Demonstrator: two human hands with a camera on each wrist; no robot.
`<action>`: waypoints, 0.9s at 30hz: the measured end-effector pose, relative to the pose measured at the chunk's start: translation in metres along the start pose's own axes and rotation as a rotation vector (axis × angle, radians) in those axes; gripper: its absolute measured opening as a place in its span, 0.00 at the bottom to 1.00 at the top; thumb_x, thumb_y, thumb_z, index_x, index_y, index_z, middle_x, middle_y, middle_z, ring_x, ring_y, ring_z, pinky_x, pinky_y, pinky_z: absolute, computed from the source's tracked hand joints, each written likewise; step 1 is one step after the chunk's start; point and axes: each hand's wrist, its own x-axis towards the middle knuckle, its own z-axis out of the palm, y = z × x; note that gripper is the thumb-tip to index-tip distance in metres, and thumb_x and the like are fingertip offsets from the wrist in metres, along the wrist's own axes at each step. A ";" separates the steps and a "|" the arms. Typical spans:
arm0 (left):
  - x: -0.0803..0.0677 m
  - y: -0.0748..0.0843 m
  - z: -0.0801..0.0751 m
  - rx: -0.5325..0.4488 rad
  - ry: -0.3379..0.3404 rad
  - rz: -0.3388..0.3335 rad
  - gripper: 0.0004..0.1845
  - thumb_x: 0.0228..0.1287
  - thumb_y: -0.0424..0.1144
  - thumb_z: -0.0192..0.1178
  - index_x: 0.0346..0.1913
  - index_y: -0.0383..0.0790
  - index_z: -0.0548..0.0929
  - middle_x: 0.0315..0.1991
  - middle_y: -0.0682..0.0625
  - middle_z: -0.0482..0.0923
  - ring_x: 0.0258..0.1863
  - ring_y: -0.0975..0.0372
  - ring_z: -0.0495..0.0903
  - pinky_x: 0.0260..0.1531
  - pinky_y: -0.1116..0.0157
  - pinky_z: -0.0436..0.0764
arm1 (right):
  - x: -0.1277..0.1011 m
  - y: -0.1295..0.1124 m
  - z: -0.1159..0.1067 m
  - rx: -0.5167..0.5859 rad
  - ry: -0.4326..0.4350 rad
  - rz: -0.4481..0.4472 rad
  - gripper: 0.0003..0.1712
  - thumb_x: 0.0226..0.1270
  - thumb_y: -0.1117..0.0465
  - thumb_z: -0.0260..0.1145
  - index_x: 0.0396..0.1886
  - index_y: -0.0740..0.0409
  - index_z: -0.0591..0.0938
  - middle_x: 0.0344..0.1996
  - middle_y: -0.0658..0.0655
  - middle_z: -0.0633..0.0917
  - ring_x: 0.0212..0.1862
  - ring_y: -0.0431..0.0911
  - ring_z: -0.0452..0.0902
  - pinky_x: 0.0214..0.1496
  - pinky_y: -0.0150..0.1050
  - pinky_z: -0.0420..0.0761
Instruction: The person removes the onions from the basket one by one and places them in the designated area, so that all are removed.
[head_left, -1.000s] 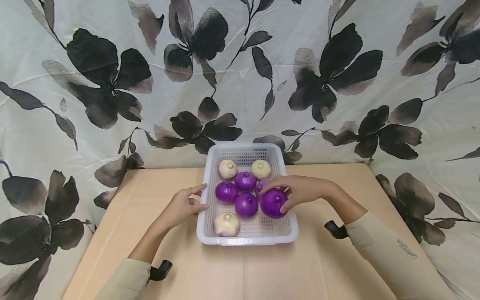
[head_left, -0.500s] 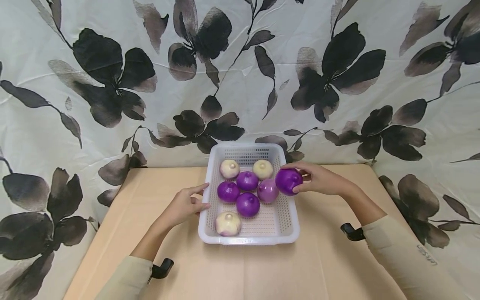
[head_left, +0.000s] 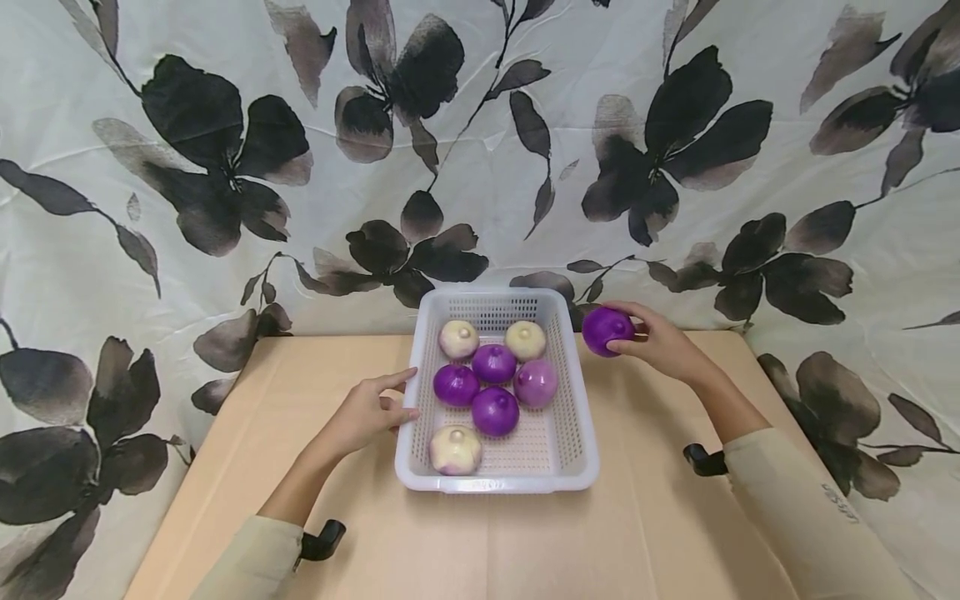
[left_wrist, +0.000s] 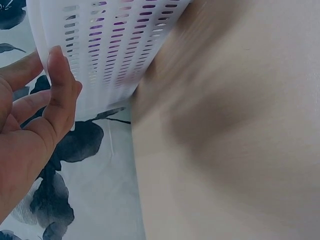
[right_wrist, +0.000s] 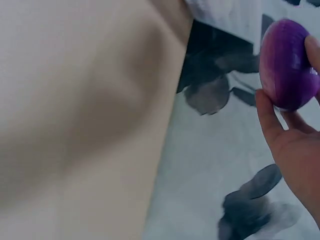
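- Head view: faint raised marks sit on the near rim of the white perforated plastic basket (head_left: pixel 497 484), too small to read.
- Dark lettering-like marks run along the right beige sleeve (head_left: pixel 795 492); I cannot make them out.
- The right hand (head_left: pixel 663 343) is curled round a glossy deep-purple onion-shaped bulb (head_left: pixel 607 331), thumb on one side and fingers on the other, holding it in the air just beyond the basket's right rim.
- The left hand (head_left: pixel 365 408) is loosely open, thumb and forefinger parted, their tips touching the left rim; its remaining fingers are mostly hidden from above.
- Inside the basket lie four round purple bulbs (head_left: pixel 495 411), one paler than the rest, and three cream-white bulbs (head_left: pixel 459 339), two at the far end and one near the front left.
- From the left wrist, the basket is cut off at the top, and its contents show only as purple patches through the slots.
- From the right wrist, the frame edge crops the right hand, and its fingers cover part of the held bulb.
- The pale tan worktop (head_left: pixel 510 550) runs out of frame at the bottom; floral cloth (head_left: pixel 517 200) hangs behind it.
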 end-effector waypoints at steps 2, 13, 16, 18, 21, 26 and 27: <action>-0.001 0.000 -0.001 -0.001 0.000 0.005 0.38 0.65 0.29 0.69 0.76 0.28 0.66 0.60 0.29 0.76 0.28 0.59 0.85 0.29 0.61 0.89 | 0.003 0.007 0.000 -0.007 0.034 0.032 0.42 0.70 0.62 0.72 0.79 0.58 0.64 0.74 0.69 0.67 0.66 0.70 0.74 0.58 0.40 0.84; 0.001 0.000 0.000 0.023 -0.001 -0.005 0.37 0.66 0.28 0.68 0.76 0.28 0.66 0.62 0.27 0.76 0.27 0.63 0.85 0.30 0.60 0.89 | 0.020 0.051 0.014 -0.004 0.170 0.153 0.41 0.73 0.60 0.70 0.79 0.62 0.64 0.73 0.75 0.68 0.69 0.72 0.69 0.69 0.61 0.76; 0.000 0.003 0.000 0.034 -0.001 -0.007 0.37 0.66 0.29 0.68 0.75 0.28 0.67 0.56 0.28 0.80 0.26 0.62 0.86 0.31 0.57 0.90 | 0.023 0.062 0.020 -0.013 0.169 0.219 0.41 0.73 0.57 0.69 0.79 0.60 0.64 0.74 0.75 0.67 0.73 0.72 0.65 0.74 0.65 0.69; -0.001 0.004 0.000 0.038 0.001 -0.011 0.37 0.66 0.29 0.68 0.75 0.29 0.67 0.53 0.29 0.82 0.26 0.60 0.86 0.31 0.55 0.90 | 0.025 0.069 0.024 -0.033 0.164 0.246 0.40 0.73 0.56 0.69 0.79 0.59 0.64 0.74 0.74 0.66 0.74 0.71 0.63 0.76 0.66 0.65; -0.001 0.005 0.000 0.038 0.001 -0.021 0.37 0.66 0.30 0.69 0.75 0.30 0.68 0.51 0.30 0.82 0.26 0.58 0.87 0.32 0.55 0.90 | 0.027 0.076 0.029 -0.068 0.163 0.261 0.40 0.74 0.56 0.69 0.80 0.60 0.63 0.74 0.75 0.66 0.75 0.71 0.62 0.78 0.66 0.62; 0.000 0.004 0.000 0.033 0.003 -0.025 0.37 0.66 0.30 0.69 0.75 0.30 0.68 0.53 0.30 0.82 0.26 0.59 0.87 0.31 0.58 0.90 | 0.027 0.079 0.033 -0.087 0.144 0.273 0.40 0.74 0.57 0.68 0.80 0.62 0.63 0.73 0.77 0.66 0.75 0.72 0.61 0.78 0.67 0.61; 0.000 0.004 0.000 0.030 0.001 -0.024 0.37 0.66 0.30 0.69 0.75 0.30 0.68 0.53 0.30 0.82 0.26 0.59 0.87 0.31 0.58 0.90 | 0.027 0.079 0.034 -0.091 0.138 0.279 0.41 0.75 0.56 0.68 0.80 0.62 0.62 0.74 0.77 0.65 0.75 0.72 0.60 0.78 0.67 0.61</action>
